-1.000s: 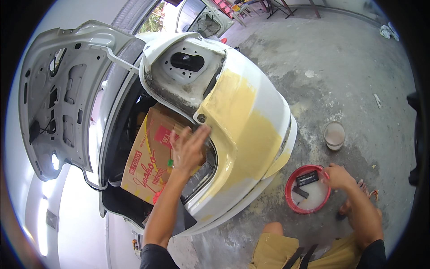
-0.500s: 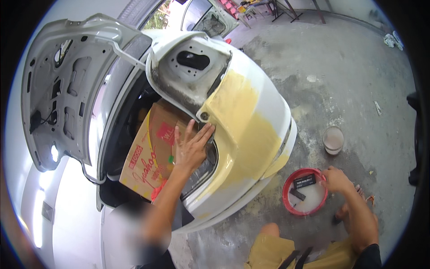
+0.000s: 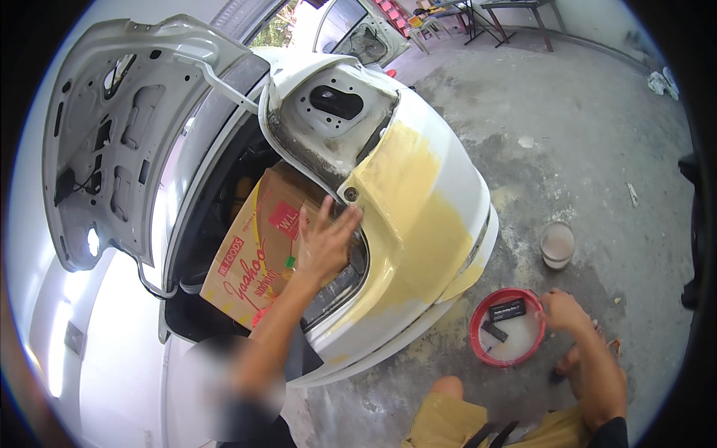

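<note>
My left hand (image 3: 326,245) lies with fingers spread at the edge of the car's open trunk, fingertips by a small round hole. Beneath it is the rear body panel (image 3: 422,201), white with broad pale-yellow patches like filler. A cardboard box (image 3: 258,243) in the trunk sits just left of that hand. Low on the right, my right hand (image 3: 565,310) is closed at the rim of a red basin (image 3: 476,345) on the floor. Cloudy water fills the basin, with a black rectangular block (image 3: 507,308) and a smaller dark block (image 3: 494,331) in it.
A translucent bucket (image 3: 557,245) of cloudy liquid stands beyond the basin. The raised trunk lid (image 3: 142,149) spans the upper left. A detached car door (image 3: 362,37) and tables (image 3: 523,6) are at the back. My bent knee (image 3: 448,386) is near the basin.
The view has shifted slightly, so the car appears farther right. My left hand has slid a little left along the trunk edge. My right hand stays by the basin rim.
</note>
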`<state>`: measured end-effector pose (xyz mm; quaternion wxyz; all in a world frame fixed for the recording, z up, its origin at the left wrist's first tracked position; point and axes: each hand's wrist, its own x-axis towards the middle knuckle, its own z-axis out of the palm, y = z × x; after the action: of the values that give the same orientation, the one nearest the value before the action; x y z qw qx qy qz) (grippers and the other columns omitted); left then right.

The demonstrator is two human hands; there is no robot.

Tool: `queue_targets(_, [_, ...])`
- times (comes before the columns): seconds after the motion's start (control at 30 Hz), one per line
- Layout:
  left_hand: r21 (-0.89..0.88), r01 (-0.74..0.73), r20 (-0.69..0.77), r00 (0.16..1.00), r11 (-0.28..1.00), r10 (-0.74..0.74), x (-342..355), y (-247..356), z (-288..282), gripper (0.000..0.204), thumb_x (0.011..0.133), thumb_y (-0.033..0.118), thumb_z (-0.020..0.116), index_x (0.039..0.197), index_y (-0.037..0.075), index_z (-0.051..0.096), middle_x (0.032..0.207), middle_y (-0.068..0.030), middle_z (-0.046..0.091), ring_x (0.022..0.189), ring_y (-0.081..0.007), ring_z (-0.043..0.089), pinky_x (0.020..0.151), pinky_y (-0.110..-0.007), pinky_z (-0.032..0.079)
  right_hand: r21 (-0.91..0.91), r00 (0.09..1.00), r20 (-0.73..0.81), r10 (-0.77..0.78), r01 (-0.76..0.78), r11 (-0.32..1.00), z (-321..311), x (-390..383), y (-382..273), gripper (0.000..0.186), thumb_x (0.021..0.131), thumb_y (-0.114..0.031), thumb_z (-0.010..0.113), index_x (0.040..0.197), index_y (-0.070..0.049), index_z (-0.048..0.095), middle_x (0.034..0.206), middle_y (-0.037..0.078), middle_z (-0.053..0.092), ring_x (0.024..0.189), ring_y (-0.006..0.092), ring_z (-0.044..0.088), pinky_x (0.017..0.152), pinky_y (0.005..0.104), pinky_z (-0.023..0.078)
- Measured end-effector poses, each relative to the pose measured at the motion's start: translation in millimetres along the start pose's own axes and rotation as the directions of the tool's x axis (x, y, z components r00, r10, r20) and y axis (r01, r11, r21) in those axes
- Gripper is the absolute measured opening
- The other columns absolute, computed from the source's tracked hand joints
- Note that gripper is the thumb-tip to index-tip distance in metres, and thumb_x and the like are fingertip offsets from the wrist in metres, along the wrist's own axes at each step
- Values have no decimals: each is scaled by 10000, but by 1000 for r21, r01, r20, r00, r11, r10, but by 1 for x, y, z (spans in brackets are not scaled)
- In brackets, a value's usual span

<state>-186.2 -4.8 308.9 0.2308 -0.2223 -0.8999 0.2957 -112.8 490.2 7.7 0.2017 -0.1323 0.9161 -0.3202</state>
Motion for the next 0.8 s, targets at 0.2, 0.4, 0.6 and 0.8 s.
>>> queue_targets(0.2, [-30,-137,62,988,990,139,4,-9,-9,749,832,108,651,1527,368,555,1563,134,570,1590,-246,284,1276,-626,69,-18,1000,18,9,-9,1000,3,4,-1,453,875,-345,773,1259,-113,711,1252,192,662,1210,393,640,1053,532,488])
queue_targets(0.4, [71,-273,24,962,959,272,3,-2,-11,624,826,135,709,1424,307,662,1517,92,618,1577,-235,304,1241,-592,166,-13,999,37,0,0,1000,5,8,-1,466,879,-351,777,1282,-129,700,1254,188,655,1221,389,632,1061,536,478])
queue_targets(0.6, [156,-335,-175,916,929,360,16,4,-15,697,856,119,639,1492,400,585,1529,122,594,1532,-256,364,1255,-640,169,-34,999,44,6,-5,999,6,6,0,485,877,-363,779,1290,-122,699,1247,198,653,1217,401,631,1047,546,487])
queue_targets(0.8, [168,-353,-28,932,921,362,11,-9,-16,641,850,146,672,1463,327,618,1484,115,614,1453,-230,439,1255,-527,209,-42,999,49,10,-8,999,6,4,0,470,873,-356,777,1272,-118,708,1221,201,660,1195,407,641,1039,555,494])
